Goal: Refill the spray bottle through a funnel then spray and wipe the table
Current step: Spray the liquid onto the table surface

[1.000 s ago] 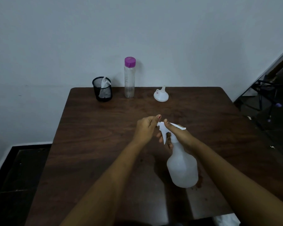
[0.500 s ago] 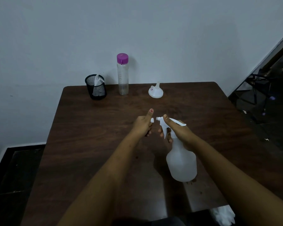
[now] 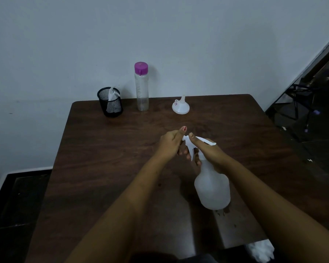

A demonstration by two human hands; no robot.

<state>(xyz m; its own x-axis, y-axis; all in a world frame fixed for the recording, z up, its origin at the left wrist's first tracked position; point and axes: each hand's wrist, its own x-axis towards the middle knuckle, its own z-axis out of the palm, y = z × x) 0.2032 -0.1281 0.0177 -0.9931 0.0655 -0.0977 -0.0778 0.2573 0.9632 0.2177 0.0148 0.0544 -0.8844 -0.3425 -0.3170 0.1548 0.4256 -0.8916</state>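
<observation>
A translucent white spray bottle [image 3: 212,188] stands on the dark wooden table [image 3: 106,168], right of centre. My right hand [image 3: 207,150] grips its neck and trigger head. My left hand [image 3: 170,142] pinches the nozzle tip at the front of the head, thumb up. A white funnel [image 3: 180,106] lies mouth-down near the table's far edge. Left of it stands a clear water bottle [image 3: 141,88] with a purple cap.
A black mesh cup [image 3: 110,102] holding something white sits at the far left corner. A crumpled white cloth [image 3: 259,251] lies at the near right edge. A white wall backs the table; dark floor and furniture legs show at the right.
My left hand has come back onto the nozzle tip after a brief gap. The view shifted slightly; the spray bottle stays in place under my right hand.
</observation>
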